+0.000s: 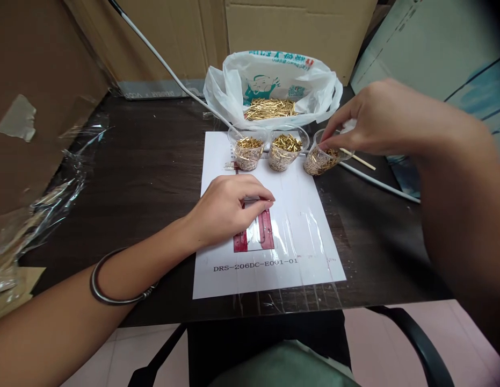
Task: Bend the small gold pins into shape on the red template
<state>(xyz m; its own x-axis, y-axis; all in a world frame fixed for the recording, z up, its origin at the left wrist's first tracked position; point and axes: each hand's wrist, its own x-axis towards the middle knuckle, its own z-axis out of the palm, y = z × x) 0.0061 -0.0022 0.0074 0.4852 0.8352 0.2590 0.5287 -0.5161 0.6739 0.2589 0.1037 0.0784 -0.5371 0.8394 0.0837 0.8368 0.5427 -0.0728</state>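
Note:
My left hand [229, 207] rests on a white printed sheet [298, 242] and pinches a thin metal pin over a red outlined shape [266, 236]. My right hand [378, 121] reaches to the rightmost of three clear cups [320, 161], which is tilted and full of small gold pins. Its fingers are pinched together at that cup's rim; what they hold is too small to see. The middle cup [285, 153] and left cup [247, 153] stand upright with gold pins inside.
A white plastic bag [233, 86] holding more gold pins lies behind the cups. A white cable [378, 183] crosses the dark table [153, 161]. Cardboard boxes [298, 27] stand at the back, crumpled clear film [36, 209] at the left. A chair armrest [419, 344] is below.

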